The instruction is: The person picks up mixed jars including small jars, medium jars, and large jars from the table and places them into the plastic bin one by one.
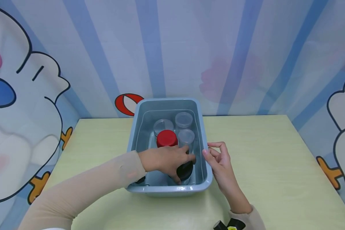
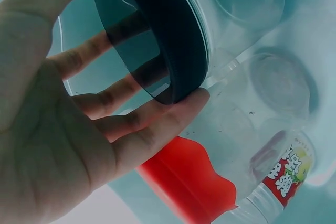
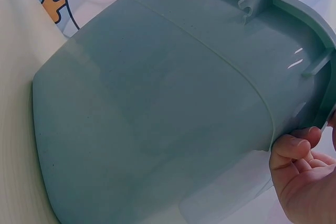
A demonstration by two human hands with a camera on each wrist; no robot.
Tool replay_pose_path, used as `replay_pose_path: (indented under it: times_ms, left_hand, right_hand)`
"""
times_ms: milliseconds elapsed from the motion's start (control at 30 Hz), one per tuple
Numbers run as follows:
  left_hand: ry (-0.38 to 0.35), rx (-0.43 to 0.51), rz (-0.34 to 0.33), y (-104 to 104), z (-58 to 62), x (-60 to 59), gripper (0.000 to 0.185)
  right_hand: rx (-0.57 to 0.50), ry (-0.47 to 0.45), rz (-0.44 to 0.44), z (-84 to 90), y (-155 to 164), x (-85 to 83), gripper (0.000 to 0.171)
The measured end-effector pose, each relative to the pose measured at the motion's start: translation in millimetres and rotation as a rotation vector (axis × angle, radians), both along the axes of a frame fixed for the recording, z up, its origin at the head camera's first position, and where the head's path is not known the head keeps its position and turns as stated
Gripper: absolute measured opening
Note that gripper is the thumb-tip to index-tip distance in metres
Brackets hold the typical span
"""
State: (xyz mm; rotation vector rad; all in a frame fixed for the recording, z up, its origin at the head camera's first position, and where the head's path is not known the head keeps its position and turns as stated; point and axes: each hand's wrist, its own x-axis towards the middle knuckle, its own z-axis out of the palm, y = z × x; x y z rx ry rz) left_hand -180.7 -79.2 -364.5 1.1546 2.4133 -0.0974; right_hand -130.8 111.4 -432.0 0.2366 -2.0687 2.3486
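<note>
A blue-grey plastic bin (image 1: 169,189) stands on the table. My left hand (image 1: 161,159) reaches down into it and grips a jar by its black lid (image 1: 185,171). In the left wrist view, the fingers curve around this black lid (image 2: 184,40), which tops a clear body. Just behind the hand is a jar with a red lid (image 1: 166,138). At the bin's right side, my right hand (image 1: 222,169) holds the rim, thumb on top and fingers against the outer side. The right wrist view shows that hand (image 3: 310,177) under the bin's lip.
Several clear lidded containers (image 1: 184,119) stand at the bin's back. A clear jar with a printed label (image 2: 289,174) shows in the left wrist view. Part of another black item (image 1: 141,180) shows beneath my left sleeve. A patterned cloth (image 1: 178,48) hangs behind the table (image 1: 261,159).
</note>
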Motion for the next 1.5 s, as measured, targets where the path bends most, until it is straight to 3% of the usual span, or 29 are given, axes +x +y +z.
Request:
replay_pose_path:
  times_ms: [1500]
  left_hand:
    - [0.023, -0.007, -0.041, -0.1, -7.2, -0.7, 0.083]
  right_hand:
    - [-0.003, 0.013, 0.007, -0.4, 0.8, -0.4, 0.037]
